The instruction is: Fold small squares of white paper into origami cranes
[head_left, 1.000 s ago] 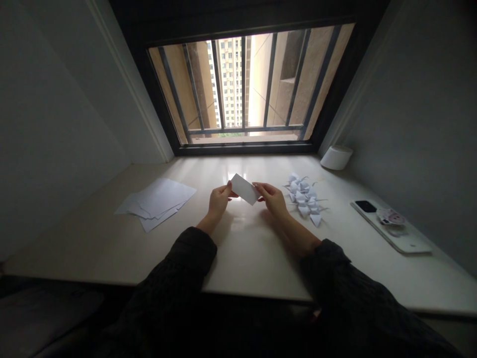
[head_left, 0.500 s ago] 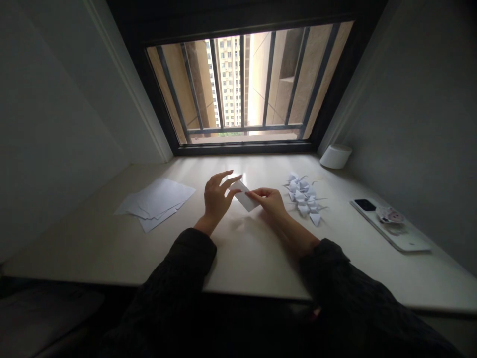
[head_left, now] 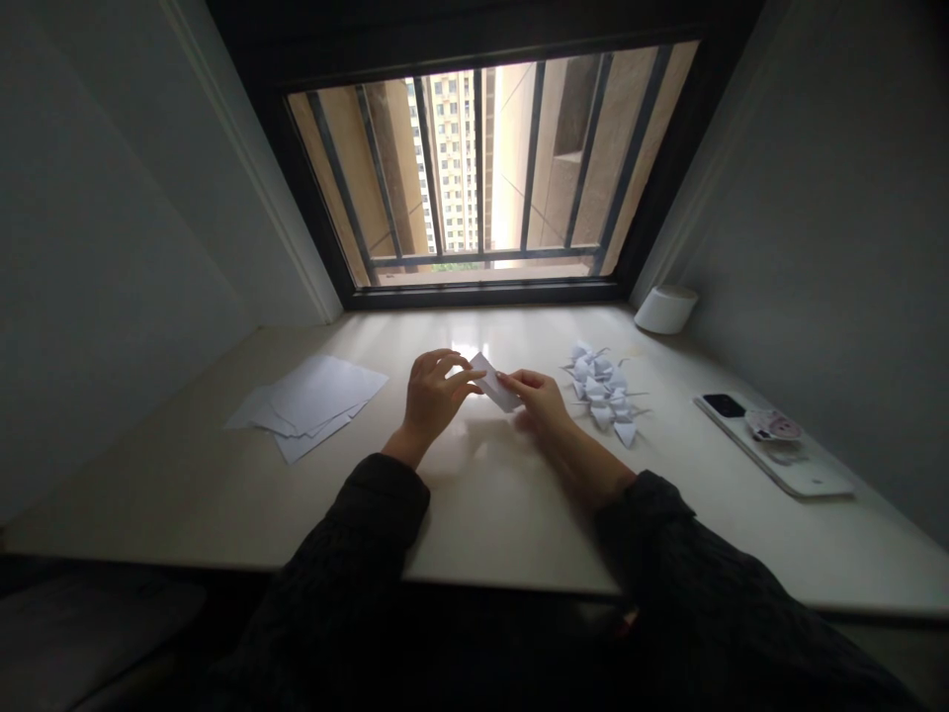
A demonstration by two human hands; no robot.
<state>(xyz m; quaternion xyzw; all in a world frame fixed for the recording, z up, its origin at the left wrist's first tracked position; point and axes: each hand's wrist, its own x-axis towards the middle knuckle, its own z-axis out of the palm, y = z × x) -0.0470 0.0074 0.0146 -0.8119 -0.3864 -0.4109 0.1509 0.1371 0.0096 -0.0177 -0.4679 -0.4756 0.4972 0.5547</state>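
Observation:
A small folded piece of white paper (head_left: 501, 389) is held up over the pale sill, between my two hands. My right hand (head_left: 540, 400) pinches its right side, thumb on the face turned to me. At the paper's left edge, my left hand (head_left: 437, 393) has its fingertips and thumb closed on it. Right of my right hand lies a cluster of several folded white paper cranes (head_left: 602, 388). To the left, several loose white paper sheets (head_left: 318, 400) overlap in a pile.
A white phone (head_left: 775, 450) with a round grip on its back lies at the right. Near the window's right corner stands a white rounded object (head_left: 665, 310). The barred window (head_left: 481, 178) closes off the back of the sill (head_left: 489, 524), with walls at both sides.
The fingers of my left hand, spread before, have curled in onto the paper's left edge. The paper has tilted and risen slightly in my right hand.

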